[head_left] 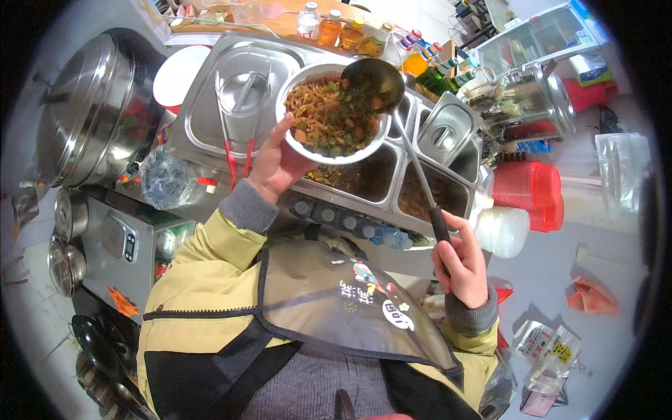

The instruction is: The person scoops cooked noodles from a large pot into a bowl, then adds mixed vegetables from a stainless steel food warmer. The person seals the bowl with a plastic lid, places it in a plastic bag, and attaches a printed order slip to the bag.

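Note:
My left hand (278, 164) is closed on a white bowl (329, 160) from its near left side, thumb against the outer wall. Brown sauced noodles (305, 105) fill the bowl, with chopped greens and orange-brown chunks over their right part. In my right hand (462, 264) is the black grip of a long ladle (420, 161). Its dark round head sits over the bowl's far right rim, tilted, with greens in and beside it. Whether the head touches the noodles I cannot tell. Below the bowl, a steel food pan (378, 183) holds some yellowish-brown food.
A steel lid (241, 87) carries red-handled tongs (229, 150) at left. Another lid (448, 129) lies at right. Several bottles (329, 29) line the far side. Stacked red containers (528, 196) and clear tubs (505, 231) stand right. A large steel pot (84, 105) is far left.

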`<act>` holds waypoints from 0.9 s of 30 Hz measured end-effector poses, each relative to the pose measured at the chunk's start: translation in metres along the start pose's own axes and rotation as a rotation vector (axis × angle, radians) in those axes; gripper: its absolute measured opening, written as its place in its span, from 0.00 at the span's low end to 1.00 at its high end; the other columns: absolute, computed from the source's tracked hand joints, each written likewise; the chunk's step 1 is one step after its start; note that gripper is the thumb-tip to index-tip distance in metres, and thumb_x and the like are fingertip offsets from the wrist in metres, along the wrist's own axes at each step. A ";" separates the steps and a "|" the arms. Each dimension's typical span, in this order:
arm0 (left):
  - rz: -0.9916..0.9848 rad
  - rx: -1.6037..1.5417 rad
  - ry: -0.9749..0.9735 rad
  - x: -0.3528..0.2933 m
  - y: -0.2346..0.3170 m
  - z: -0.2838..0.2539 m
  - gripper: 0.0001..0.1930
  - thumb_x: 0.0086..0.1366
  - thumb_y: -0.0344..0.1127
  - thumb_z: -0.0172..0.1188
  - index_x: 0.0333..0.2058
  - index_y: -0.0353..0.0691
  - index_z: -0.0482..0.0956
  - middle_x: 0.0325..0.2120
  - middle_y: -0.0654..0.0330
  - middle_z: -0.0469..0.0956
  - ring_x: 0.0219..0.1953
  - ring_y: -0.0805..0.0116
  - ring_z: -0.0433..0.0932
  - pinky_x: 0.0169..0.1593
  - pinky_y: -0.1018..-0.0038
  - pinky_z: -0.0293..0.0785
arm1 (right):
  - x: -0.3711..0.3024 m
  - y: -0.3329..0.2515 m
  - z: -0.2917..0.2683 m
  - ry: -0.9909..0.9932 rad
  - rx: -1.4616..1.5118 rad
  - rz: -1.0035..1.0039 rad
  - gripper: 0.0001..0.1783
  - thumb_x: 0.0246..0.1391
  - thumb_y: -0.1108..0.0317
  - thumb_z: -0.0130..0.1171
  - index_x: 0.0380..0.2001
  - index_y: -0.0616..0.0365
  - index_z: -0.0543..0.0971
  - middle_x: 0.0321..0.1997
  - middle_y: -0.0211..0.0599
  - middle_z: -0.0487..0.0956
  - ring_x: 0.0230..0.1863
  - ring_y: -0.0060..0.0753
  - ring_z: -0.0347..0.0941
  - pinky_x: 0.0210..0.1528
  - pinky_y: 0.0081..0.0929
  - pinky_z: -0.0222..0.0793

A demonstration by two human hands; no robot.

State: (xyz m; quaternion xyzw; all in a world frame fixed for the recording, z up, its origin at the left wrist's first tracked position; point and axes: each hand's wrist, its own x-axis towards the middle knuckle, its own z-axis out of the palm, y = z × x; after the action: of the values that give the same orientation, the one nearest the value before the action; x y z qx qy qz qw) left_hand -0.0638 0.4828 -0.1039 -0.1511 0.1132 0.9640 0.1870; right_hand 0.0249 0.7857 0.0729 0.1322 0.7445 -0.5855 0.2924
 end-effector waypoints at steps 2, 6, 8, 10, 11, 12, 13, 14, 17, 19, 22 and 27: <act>0.003 0.012 -0.008 0.004 0.001 0.001 0.33 0.62 0.44 0.62 0.62 0.42 0.60 0.58 0.53 0.68 0.60 0.53 0.67 0.58 0.49 0.70 | -0.003 0.002 -0.001 -0.030 0.032 0.047 0.24 0.63 0.74 0.46 0.62 0.56 0.59 0.20 0.25 0.68 0.13 0.12 0.58 0.13 0.13 0.50; 0.030 0.070 0.026 0.005 0.001 0.001 0.33 0.64 0.47 0.59 0.63 0.45 0.58 0.59 0.51 0.65 0.61 0.51 0.65 0.58 0.46 0.69 | 0.002 0.013 0.000 0.021 -0.103 -0.031 0.26 0.62 0.75 0.48 0.63 0.57 0.59 0.22 0.25 0.69 0.18 0.11 0.60 0.19 0.13 0.54; 0.034 0.023 0.041 0.000 -0.001 0.000 0.32 0.63 0.44 0.60 0.62 0.43 0.59 0.58 0.52 0.67 0.60 0.52 0.66 0.57 0.47 0.70 | 0.005 0.020 -0.002 0.065 -0.192 -0.104 0.27 0.61 0.75 0.49 0.63 0.57 0.59 0.23 0.25 0.70 0.21 0.12 0.61 0.22 0.14 0.57; 0.031 0.002 0.028 -0.004 0.000 -0.001 0.31 0.63 0.42 0.61 0.62 0.42 0.60 0.58 0.52 0.67 0.60 0.53 0.67 0.57 0.48 0.70 | 0.007 0.026 -0.003 0.100 -0.263 -0.158 0.27 0.61 0.75 0.50 0.63 0.57 0.59 0.24 0.25 0.71 0.23 0.13 0.62 0.25 0.14 0.58; 0.027 0.003 0.008 -0.005 0.000 -0.002 0.31 0.63 0.42 0.61 0.61 0.42 0.61 0.58 0.52 0.67 0.60 0.53 0.67 0.57 0.48 0.70 | 0.007 0.028 -0.004 0.108 -0.288 -0.187 0.27 0.61 0.75 0.50 0.63 0.57 0.59 0.25 0.25 0.71 0.23 0.13 0.62 0.26 0.14 0.59; 0.024 0.004 -0.012 -0.006 0.001 -0.002 0.31 0.63 0.41 0.61 0.61 0.42 0.61 0.58 0.52 0.67 0.60 0.53 0.67 0.57 0.48 0.70 | 0.008 0.031 -0.004 0.122 -0.311 -0.199 0.27 0.61 0.75 0.51 0.63 0.58 0.59 0.26 0.25 0.72 0.24 0.14 0.62 0.27 0.14 0.60; 0.017 0.002 -0.024 -0.008 0.001 -0.002 0.30 0.63 0.41 0.61 0.61 0.42 0.62 0.57 0.53 0.68 0.59 0.53 0.68 0.58 0.49 0.69 | 0.009 0.033 -0.003 0.118 -0.308 -0.239 0.27 0.62 0.75 0.50 0.63 0.57 0.59 0.26 0.24 0.71 0.23 0.12 0.61 0.25 0.13 0.57; 0.019 -0.005 -0.006 -0.009 0.002 -0.002 0.30 0.63 0.41 0.61 0.61 0.42 0.62 0.57 0.53 0.68 0.59 0.54 0.68 0.59 0.50 0.69 | 0.011 0.036 -0.001 0.120 -0.302 -0.264 0.27 0.62 0.74 0.49 0.63 0.57 0.59 0.25 0.23 0.70 0.22 0.10 0.60 0.24 0.12 0.55; 0.017 -0.004 0.029 -0.014 0.004 -0.003 0.30 0.63 0.42 0.60 0.62 0.42 0.61 0.57 0.52 0.68 0.59 0.53 0.68 0.59 0.51 0.69 | 0.014 0.040 0.001 0.118 -0.292 -0.303 0.26 0.62 0.74 0.49 0.63 0.57 0.59 0.25 0.22 0.69 0.21 0.09 0.58 0.23 0.11 0.53; 0.012 0.024 0.031 -0.020 0.006 -0.003 0.30 0.64 0.44 0.59 0.62 0.42 0.61 0.58 0.50 0.67 0.59 0.52 0.68 0.60 0.50 0.68 | 0.013 0.041 0.001 0.114 -0.277 -0.286 0.27 0.62 0.74 0.50 0.63 0.57 0.59 0.26 0.24 0.70 0.23 0.11 0.60 0.25 0.12 0.55; 0.005 0.088 0.058 -0.027 0.008 -0.003 0.31 0.63 0.45 0.60 0.62 0.41 0.62 0.57 0.51 0.68 0.59 0.53 0.69 0.60 0.51 0.68 | 0.011 0.044 -0.002 0.101 -0.246 -0.241 0.28 0.61 0.74 0.52 0.63 0.58 0.59 0.28 0.27 0.72 0.26 0.13 0.62 0.29 0.14 0.60; 0.021 0.080 0.090 -0.035 0.013 -0.003 0.29 0.64 0.44 0.59 0.60 0.40 0.63 0.56 0.53 0.70 0.57 0.56 0.71 0.59 0.55 0.69 | 0.010 0.054 0.001 0.069 -0.263 -0.349 0.27 0.62 0.74 0.49 0.64 0.57 0.59 0.24 0.24 0.69 0.22 0.10 0.59 0.23 0.11 0.53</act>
State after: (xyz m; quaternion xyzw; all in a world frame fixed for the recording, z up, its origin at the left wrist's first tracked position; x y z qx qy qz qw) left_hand -0.0366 0.4588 -0.0932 -0.1856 0.1617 0.9529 0.1775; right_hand 0.0462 0.7982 0.0234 -0.0181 0.8357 -0.5200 0.1755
